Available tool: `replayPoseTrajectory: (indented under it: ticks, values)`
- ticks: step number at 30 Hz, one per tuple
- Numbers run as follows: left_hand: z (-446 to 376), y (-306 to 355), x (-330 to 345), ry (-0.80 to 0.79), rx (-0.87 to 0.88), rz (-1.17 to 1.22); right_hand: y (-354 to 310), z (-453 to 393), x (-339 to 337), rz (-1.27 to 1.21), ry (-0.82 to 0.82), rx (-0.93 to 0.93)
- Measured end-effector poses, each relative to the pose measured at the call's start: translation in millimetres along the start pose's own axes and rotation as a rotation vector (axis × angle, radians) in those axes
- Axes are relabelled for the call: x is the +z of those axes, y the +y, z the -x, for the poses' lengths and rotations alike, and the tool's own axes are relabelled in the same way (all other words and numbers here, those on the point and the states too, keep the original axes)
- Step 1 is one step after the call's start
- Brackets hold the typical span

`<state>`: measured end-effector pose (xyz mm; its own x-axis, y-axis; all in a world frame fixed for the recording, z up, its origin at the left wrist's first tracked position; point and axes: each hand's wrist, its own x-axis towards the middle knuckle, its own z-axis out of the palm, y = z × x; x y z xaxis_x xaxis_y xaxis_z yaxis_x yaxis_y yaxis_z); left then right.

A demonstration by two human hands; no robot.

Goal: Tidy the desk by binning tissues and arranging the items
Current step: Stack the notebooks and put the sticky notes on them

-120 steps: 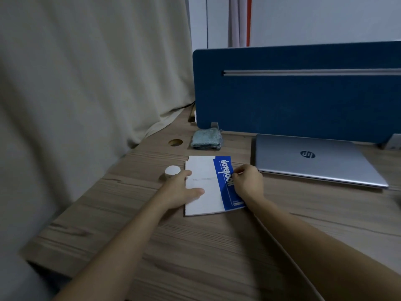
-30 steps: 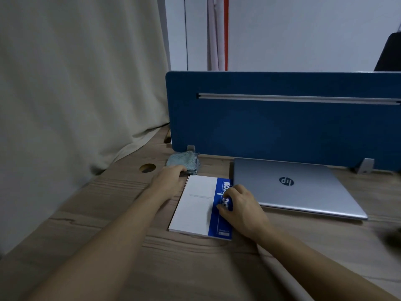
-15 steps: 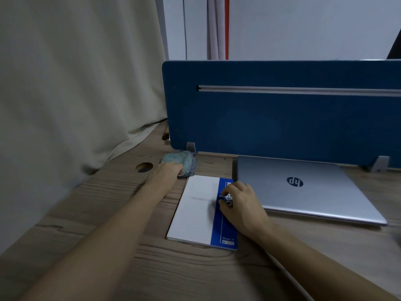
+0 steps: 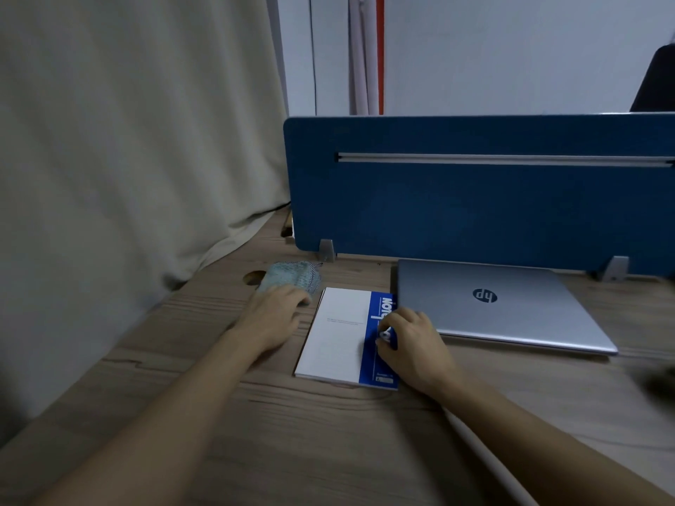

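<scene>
From the head camera, we're looking down on a wood-grain counter [image 4: 328, 432], brown planks with dark knots and a round cable hole [image 4: 254, 277] near the far left. A cream curtain [image 4: 128, 140] hangs in soft folds along the left side and bunches onto the counter's edge. Across the back stands a blue felt divider [image 4: 475, 206] with rounded corners, a thin silver rail [image 4: 504, 158] across it and small metal feet [image 4: 326, 250] clamping it down. Behind that, a pale wall and a strip of red and white. Right in front of the divider lies a closed silver laptop [image 4: 511, 312], smooth and flat. Just beside its left edge sits a notebook [image 4: 343, 334], white cover with a blue band down its right side, lying flat and slightly angled. The right hand [image 4: 412, 345] rests on that blue band, fingers curled down onto the cover, pressing rather than lifting; the grip isn't closed round anything I can make out. The left hand [image 4: 272, 319] reaches forward, fingertips on the near edge of a pale teal cloth [image 4: 292, 277], a soft knitted lump with a darker trim, sitting between the hole and the notebook's far corner. Whether that grip has pinched the cloth or only touches it, I cannot tell. Far right, something dark and blurred sits on the counter.
</scene>
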<state>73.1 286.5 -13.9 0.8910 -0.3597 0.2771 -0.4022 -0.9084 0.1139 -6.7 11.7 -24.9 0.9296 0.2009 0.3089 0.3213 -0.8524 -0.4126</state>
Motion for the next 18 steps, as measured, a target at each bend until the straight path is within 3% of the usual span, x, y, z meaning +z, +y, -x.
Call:
replayPoseTrajectory:
  ticks: [5, 8, 18]
  values:
    - [31, 28, -12, -0.193, 0.02, 0.199, -7, 18, -2, 0.094, -0.103, -0.031]
    - [48, 35, -17, -0.268, 0.058, 0.172, -11, 27, -3, 0.12, -0.148, -0.047]
    - [69, 44, -13, -0.238, 0.1, 0.179, -24, 28, -7, 0.259, -0.195, -0.112]
